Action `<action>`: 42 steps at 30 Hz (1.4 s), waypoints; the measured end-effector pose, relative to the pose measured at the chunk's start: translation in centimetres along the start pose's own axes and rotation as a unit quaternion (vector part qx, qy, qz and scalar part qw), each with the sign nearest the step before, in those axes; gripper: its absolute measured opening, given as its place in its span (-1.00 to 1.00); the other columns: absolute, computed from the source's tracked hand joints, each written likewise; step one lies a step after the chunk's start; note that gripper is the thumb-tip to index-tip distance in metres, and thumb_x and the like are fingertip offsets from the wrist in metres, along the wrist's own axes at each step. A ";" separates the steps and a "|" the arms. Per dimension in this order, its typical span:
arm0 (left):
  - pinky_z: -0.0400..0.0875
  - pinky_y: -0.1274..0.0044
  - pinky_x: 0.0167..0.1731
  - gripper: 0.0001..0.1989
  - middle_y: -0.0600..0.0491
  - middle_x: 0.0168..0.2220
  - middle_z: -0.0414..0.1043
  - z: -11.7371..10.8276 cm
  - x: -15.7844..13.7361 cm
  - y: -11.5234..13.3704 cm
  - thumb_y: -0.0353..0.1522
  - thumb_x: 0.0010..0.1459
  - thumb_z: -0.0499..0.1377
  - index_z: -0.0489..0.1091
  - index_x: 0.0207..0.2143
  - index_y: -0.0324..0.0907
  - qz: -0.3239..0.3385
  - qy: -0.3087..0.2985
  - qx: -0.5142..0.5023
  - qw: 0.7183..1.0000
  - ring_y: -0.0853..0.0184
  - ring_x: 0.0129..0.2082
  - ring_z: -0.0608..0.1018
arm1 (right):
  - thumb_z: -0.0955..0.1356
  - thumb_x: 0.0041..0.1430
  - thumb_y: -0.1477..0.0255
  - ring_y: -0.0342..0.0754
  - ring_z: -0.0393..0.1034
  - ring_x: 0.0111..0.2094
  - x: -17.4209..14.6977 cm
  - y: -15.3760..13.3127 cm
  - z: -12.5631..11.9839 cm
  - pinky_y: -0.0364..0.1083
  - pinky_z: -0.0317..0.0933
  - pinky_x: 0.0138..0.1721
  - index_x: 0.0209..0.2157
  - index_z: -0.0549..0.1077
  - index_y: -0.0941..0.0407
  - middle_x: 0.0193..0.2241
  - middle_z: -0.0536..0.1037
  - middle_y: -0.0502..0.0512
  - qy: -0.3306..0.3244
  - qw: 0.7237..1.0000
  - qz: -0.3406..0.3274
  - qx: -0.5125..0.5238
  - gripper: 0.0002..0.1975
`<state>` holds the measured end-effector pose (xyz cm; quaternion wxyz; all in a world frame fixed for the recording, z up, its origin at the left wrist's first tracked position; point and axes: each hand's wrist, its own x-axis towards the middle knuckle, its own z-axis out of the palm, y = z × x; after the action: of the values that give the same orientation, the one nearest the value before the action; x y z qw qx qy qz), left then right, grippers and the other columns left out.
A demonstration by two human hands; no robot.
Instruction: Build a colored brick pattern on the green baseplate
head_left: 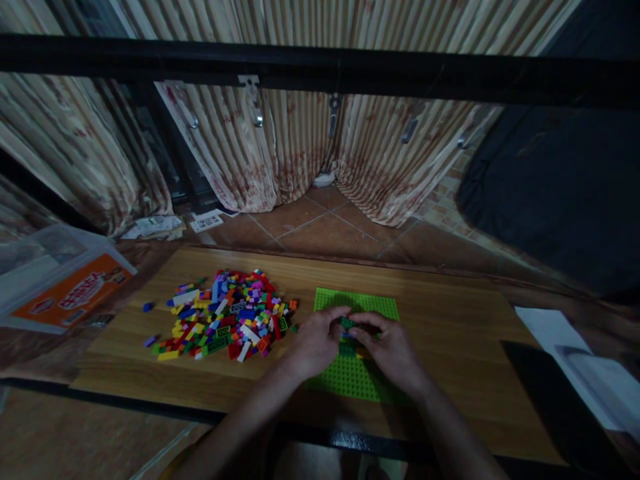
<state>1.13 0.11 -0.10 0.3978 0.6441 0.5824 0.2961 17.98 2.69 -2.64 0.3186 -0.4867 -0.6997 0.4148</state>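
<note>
The wooden table (450,333) is taken up near its middle by a green plate (360,383), by which all other places are given here. A clear plastic box (75,293) is seen far to the left of the plate, beyond the table's edge. Well nearer, but apart from the plate on that same left side, a loose pile of bricks (230,320) in many colours is spread; the left hand (317,340) is therefore the nearer one to it. That hand is held over the plate's left part, and the right hand (390,347) over its right part, so that the two are turned inward toward each other. In both, thumb and fingers are curled to a narrow pinch.

Between the fingertips, above the plate's middle, a small green brick (346,323) appears to be held by both hands at once; by which one it is gripped more firmly cannot be told. It is about equally near to either, and its long axis cannot be made out. Just nearer the wearer, a dark green block (347,349) and an orange piece (361,353) are seen on the plate, partly covered.
</note>
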 end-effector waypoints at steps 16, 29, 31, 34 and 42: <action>0.41 0.42 -0.05 -0.56 -0.05 -0.18 0.56 -1.4 -0.3 -0.3 -0.54 0.14 -0.03 0.45 0.00 -0.12 0.018 0.000 0.209 0.978 0.24 -0.13 0.57 | 0.32 0.12 0.42 0.00 0.39 -0.19 0.2 0.8 -0.3 0.01 0.25 -0.10 -0.29 0.53 0.04 -0.27 0.50 0.06 0.039 0.986 -0.044 -0.157 -0.85; 0.39 0.47 -0.04 -0.56 0.01 -0.15 0.54 -1.4 -0.5 -0.5 -0.52 0.17 -0.03 0.42 0.03 -0.08 0.034 -0.008 0.230 0.973 0.29 -0.13 0.55 | 0.32 0.14 0.45 0.02 0.34 -0.19 0.4 0.3 0.3 0.03 0.22 -0.10 -0.24 0.55 0.07 -0.32 0.52 0.07 0.010 0.978 -0.047 -0.202 -0.82; 0.39 0.47 -0.04 -0.56 0.01 -0.14 0.53 -1.4 -0.5 -0.5 -0.51 0.17 -0.02 0.42 0.03 -0.07 0.038 -0.008 0.231 0.972 0.29 -0.12 0.54 | 0.33 0.14 0.45 0.02 0.34 -0.20 0.4 0.2 0.3 0.03 0.21 -0.11 -0.25 0.55 0.07 -0.33 0.53 0.06 0.003 0.977 -0.047 -0.206 -0.83; 0.39 0.46 -0.04 -0.57 0.01 -0.14 0.53 -1.3 -0.5 -0.6 -0.50 0.18 -0.02 0.42 0.03 -0.06 0.039 -0.007 0.227 0.973 0.28 -0.12 0.54 | 0.34 0.13 0.44 0.03 0.35 -0.21 0.3 0.2 0.3 0.04 0.21 -0.10 -0.26 0.55 0.08 -0.32 0.55 0.07 -0.003 0.977 -0.044 -0.206 -0.85; 0.38 0.47 -0.01 -0.61 0.00 -0.11 0.50 -1.1 -1.0 -0.4 -0.48 0.21 -0.02 0.42 0.02 -0.08 0.050 -0.025 0.252 0.966 0.29 -0.08 0.51 | 0.31 0.17 0.47 0.02 0.38 -0.19 0.4 0.4 0.1 0.02 0.20 -0.08 -0.27 0.55 0.09 -0.29 0.58 0.06 0.008 0.978 -0.040 -0.206 -0.83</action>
<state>-0.17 -0.72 0.22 0.2216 0.7593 0.5948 0.1431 17.91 3.08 -3.07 0.2335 -0.5169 -0.7863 0.2448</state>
